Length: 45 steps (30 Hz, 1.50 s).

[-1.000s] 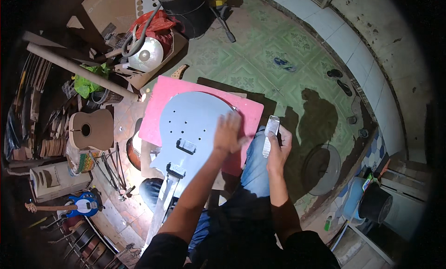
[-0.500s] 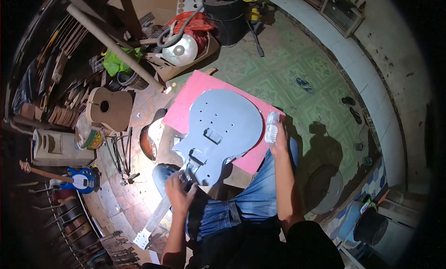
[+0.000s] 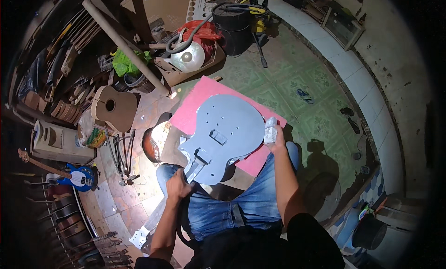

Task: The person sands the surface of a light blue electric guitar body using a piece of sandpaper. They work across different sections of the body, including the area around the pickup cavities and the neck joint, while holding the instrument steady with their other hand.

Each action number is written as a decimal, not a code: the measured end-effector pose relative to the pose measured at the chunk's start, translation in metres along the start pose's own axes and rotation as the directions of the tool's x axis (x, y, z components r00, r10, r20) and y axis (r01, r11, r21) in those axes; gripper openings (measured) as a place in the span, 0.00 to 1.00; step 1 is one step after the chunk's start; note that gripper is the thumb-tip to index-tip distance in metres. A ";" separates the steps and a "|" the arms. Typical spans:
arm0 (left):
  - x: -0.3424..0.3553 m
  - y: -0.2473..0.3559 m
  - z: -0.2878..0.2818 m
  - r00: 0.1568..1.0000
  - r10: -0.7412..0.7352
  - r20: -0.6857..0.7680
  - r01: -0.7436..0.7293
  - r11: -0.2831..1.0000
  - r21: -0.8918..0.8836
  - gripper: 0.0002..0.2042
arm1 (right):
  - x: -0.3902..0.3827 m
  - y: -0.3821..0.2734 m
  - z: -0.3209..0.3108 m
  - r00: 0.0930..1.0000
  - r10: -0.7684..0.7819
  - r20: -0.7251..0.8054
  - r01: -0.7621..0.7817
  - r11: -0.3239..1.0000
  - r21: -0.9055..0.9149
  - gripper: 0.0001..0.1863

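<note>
A pale grey-blue guitar body [image 3: 237,125] with several holes and cavities lies face up on a pink board [image 3: 190,111], its long neck [image 3: 152,219] running toward the lower left to a white headstock [image 3: 138,237]. My left hand [image 3: 178,187] is closed round the neck just below where it joins the body, above my left leg. My right hand [image 3: 278,143] grips a small pale, crinkled block [image 3: 271,132] at the right edge of the body, over the board. My legs in blue jeans [image 3: 255,208] are beneath.
An acoustic guitar body [image 3: 124,112], a sunburst body [image 3: 151,143], metal stands [image 3: 118,152] and a blue bass [image 3: 79,178] lie left. A cardboard tube [image 3: 125,48] leans over wood scraps. Behind are a boxed pile [image 3: 200,41] and black bin [image 3: 232,32]. Sandals [image 3: 304,94] lie right.
My left hand has moved from over the body down to the left and closed on the neck. My right hand, holding the block, has risen beside the body. The view has shifted.
</note>
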<state>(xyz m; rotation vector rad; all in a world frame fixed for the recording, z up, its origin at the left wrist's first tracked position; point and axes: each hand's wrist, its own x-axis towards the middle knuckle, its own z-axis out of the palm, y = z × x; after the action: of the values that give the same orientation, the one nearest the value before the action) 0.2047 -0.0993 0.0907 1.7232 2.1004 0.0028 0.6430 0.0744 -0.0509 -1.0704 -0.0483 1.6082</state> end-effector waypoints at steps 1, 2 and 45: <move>-0.001 0.000 -0.005 1.000 0.014 0.004 -0.014 1.000 -0.006 0.35 | 0.001 0.001 -0.003 1.000 -0.008 0.001 0.008 1.000 0.023 0.20; 0.000 0.000 -0.013 1.000 0.018 0.002 -0.018 1.000 -0.001 0.35 | 0.004 0.002 -0.004 1.000 -0.013 0.002 0.013 0.999 0.046 0.19; 0.165 -0.047 -0.072 0.910 0.377 0.172 -0.391 0.919 0.056 0.35 | -0.046 -0.019 -0.032 0.960 -0.265 -0.092 0.188 0.851 -0.490 0.18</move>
<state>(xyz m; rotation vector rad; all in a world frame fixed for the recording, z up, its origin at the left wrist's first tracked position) 0.1140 0.0634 0.0913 2.0923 1.6417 -0.1101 0.6750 0.0287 -0.0314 -1.5077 -0.4743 1.3180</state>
